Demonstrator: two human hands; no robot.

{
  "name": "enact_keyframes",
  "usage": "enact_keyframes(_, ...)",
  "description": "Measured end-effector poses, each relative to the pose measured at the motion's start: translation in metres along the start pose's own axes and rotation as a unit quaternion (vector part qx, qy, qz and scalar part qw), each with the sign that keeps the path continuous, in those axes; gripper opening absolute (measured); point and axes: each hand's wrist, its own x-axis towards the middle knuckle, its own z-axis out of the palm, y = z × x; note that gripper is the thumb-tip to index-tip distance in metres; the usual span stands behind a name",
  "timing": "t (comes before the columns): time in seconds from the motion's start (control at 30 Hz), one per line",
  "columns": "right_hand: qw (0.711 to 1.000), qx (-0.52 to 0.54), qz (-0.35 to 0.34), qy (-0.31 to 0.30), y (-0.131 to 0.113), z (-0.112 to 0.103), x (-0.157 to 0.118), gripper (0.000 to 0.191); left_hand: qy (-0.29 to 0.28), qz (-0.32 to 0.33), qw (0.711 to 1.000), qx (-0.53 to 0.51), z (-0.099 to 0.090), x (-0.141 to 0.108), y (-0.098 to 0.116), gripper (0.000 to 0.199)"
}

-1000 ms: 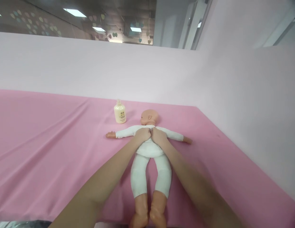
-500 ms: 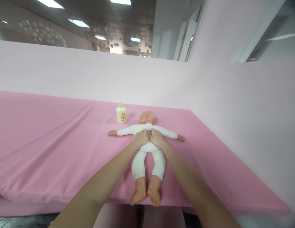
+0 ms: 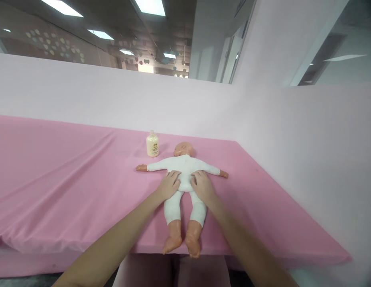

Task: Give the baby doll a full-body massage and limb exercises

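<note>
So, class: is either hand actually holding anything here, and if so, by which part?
Nothing is gripped. The left hand and right hand lie open on the doll, one on each side of its waist.

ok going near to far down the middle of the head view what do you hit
doll's feet → doll's white legs → left hand and right hand level on its waist → doll's head → cream bottle → pale wall

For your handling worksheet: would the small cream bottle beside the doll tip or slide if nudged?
The bottle stands upright, squat and broad-based, so it probably resists tipping. It sits on soft pink cloth, which would likely wrinkle and drag rather than let it slide.
</note>
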Motion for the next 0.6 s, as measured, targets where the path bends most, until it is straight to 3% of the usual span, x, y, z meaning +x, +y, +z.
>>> enact_keyframes(0.3, 0.997, 0.013, 0.011, -0.071, 0.003, -0.008, 0.015, 0.047, -0.010, -0.086, 0.996, -0.030, -0.010, 0.016, 0.000, 0.037)
enact_keyframes(0.43, 0.997, -0.003, -0.014, -0.080, 0.007, -0.005, 0.020, 0.043, -0.001, -0.071, 0.997, -0.020, -0.010, 0.019, -0.001, 0.030)
enact_keyframes(0.6, 0.991, -0.053, -0.044, -0.116, 0.011, 0.002, 0.038, 0.036, -0.038, -0.073, 0.996, 0.042, -0.011, 0.030, -0.001, 0.025)
